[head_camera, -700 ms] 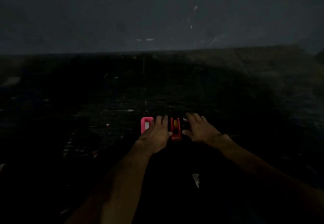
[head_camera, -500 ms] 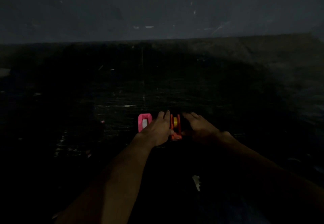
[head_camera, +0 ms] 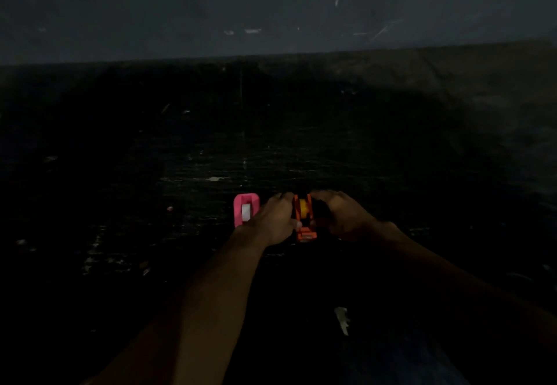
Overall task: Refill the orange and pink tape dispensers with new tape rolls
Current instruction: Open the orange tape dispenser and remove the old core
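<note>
Dark floor (head_camera: pixel 301 143), grey wall (head_camera: pixel 271 7), white scrap (head_camera: pixel 342 319)

Very dim shot. Orange plastic tape dispenser (head_camera: pixel 305 227) sits on a dark scuffed surface (head_camera: pixel 211 158), with a yellow roll (head_camera: pixel 302 206) in its cradle. Left hand (head_camera: pixel 275 220) grips its left side, thumb on the near edge. Right hand (head_camera: pixel 343 214) curls round its right side, fingers over the far end. Pink plastic tape dispenser (head_camera: pixel 246 197) lies just left of the left hand, white roll (head_camera: pixel 246 212) inside. Pale torn scrap (head_camera: pixel 342 319) lies nearer the camera, between the forearms. Grey scratched wall (head_camera: pixel 271 7) behind.
</note>
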Demonstrator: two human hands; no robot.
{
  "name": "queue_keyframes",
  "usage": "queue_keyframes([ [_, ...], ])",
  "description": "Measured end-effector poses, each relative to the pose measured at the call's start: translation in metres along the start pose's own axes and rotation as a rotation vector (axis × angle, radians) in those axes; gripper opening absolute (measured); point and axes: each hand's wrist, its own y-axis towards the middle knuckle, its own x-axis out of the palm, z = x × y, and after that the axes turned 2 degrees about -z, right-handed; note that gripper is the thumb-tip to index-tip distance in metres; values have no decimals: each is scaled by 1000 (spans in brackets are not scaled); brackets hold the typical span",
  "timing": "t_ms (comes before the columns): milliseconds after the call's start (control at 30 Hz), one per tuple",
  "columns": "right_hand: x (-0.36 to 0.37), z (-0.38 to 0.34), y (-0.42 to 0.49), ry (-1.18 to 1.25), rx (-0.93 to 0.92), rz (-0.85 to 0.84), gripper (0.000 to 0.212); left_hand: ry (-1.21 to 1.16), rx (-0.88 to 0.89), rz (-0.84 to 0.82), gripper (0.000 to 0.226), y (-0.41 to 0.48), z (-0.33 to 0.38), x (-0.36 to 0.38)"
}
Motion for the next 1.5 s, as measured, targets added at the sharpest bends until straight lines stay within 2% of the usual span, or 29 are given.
queue_keyframes([
  [100,-1,-2,-5,6,-15,-13,54,18,-2,-5,65,-4,1,0],
  [233,-8,-18,-19,17,36,-31,56,20,-4,-10,64,-27,7,-7],
  [433,-6,-63,-74,-12,44,15,64,25,46,60,52,-102,19,-13],
  [567,12,-104,-125,12,33,73,61,21,88,93,42,-162,18,-2],
  [867,74,-168,-226,-21,94,135,63,15,121,43,57,-267,0,39],
  [1000,106,-178,-262,-2,135,120,64,-31,154,15,70,-301,-11,69],
  [1133,136,-181,-289,32,149,75,61,-67,159,-24,55,-324,-21,101],
  [1300,160,-174,-307,38,149,22,72,-137,139,3,67,-346,-30,137],
  [1500,175,-158,-321,-46,94,-31,60,-234,74,32,68,-355,-28,163],
])
